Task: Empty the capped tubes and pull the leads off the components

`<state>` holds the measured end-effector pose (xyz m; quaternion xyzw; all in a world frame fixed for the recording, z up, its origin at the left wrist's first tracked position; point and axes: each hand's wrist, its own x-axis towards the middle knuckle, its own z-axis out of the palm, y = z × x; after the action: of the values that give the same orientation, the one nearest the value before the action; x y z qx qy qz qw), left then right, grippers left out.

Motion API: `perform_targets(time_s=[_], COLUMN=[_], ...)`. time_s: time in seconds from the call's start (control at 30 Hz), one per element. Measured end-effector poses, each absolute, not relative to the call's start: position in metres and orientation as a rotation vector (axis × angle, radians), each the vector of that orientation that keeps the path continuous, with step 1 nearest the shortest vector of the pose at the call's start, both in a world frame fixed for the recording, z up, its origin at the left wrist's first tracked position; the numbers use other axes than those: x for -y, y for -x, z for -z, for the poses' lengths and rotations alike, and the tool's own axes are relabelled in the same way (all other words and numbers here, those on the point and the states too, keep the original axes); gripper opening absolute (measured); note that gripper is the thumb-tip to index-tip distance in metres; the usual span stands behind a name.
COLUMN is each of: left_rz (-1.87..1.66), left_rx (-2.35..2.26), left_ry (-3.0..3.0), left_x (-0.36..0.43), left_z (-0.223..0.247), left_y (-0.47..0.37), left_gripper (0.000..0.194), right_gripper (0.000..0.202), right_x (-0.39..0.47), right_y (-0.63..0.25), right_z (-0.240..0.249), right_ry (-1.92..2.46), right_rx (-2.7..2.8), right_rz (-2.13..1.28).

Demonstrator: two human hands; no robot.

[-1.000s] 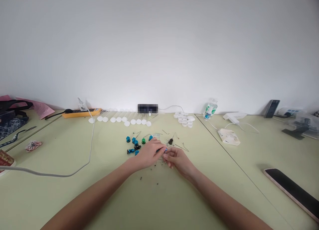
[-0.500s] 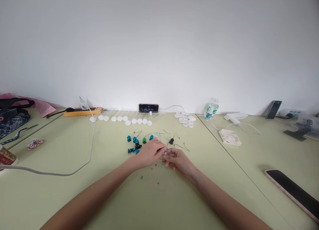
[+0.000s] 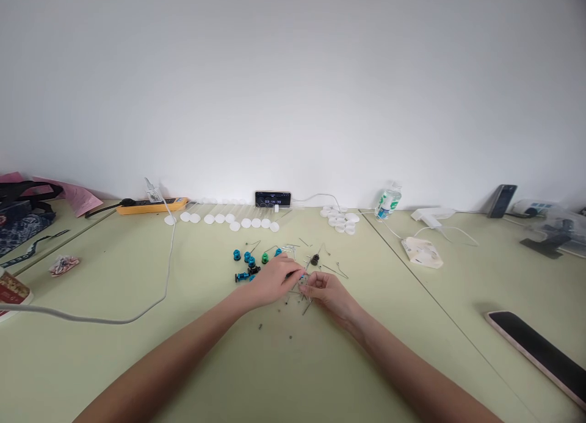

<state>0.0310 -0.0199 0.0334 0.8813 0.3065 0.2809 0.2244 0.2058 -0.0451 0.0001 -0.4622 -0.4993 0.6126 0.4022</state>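
Observation:
My left hand (image 3: 276, 281) is closed, palm down, with a small blue metal part (image 3: 301, 276) showing at its fingertips. Right beside it, my right hand (image 3: 327, 293) pinches a thin bent metal rod (image 3: 307, 281) against that part. Fingers cover most of both pieces. Blue knob-shaped pieces (image 3: 237, 254) stand left of my left hand, together with a green one (image 3: 265, 258) and a blue-and-black piece lying on its side (image 3: 241, 277). Beyond my right hand is a black knob-shaped piece (image 3: 315, 260) among loose thin rods (image 3: 335, 270). Tiny dark bits (image 3: 290, 337) lie nearer me.
White round discs (image 3: 246, 223) line the back, with more white discs (image 3: 339, 220) farther right. A phone showing a timer (image 3: 273, 199) leans on the wall. A white cable (image 3: 151, 307) crosses the left side. A dark phone-like slab (image 3: 540, 356) lies at right.
My right fingers have opened out slightly, and the rod and loose rods beneath show more. Less of the blue part is visible. My left hand is nearly still.

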Motion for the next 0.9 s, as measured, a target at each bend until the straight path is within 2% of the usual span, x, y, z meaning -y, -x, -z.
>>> perform_targets(time_s=[0.4,0.67,0.9], left_rz=[-0.845,-0.848,-0.834], left_rx=[-1.116,-1.101,-1.18], left_ry=[-2.417,-2.509,-2.537], left_x=[-0.002,-0.007,-0.008], left_z=[-0.015,-0.007,-0.007], left_y=[-0.02,-0.019,-0.021], left_gripper=[0.015,0.021,0.015], right_gripper=[0.027,0.029,0.029], right_x=[0.046,0.044,0.045], right_y=[-0.209,-0.211,-0.212], right_z=[0.0,0.003,0.0], right_ry=[1.342,1.346,1.286], right_rx=[1.376,1.395,1.606], right_rz=[-1.513,-1.534,-1.613])
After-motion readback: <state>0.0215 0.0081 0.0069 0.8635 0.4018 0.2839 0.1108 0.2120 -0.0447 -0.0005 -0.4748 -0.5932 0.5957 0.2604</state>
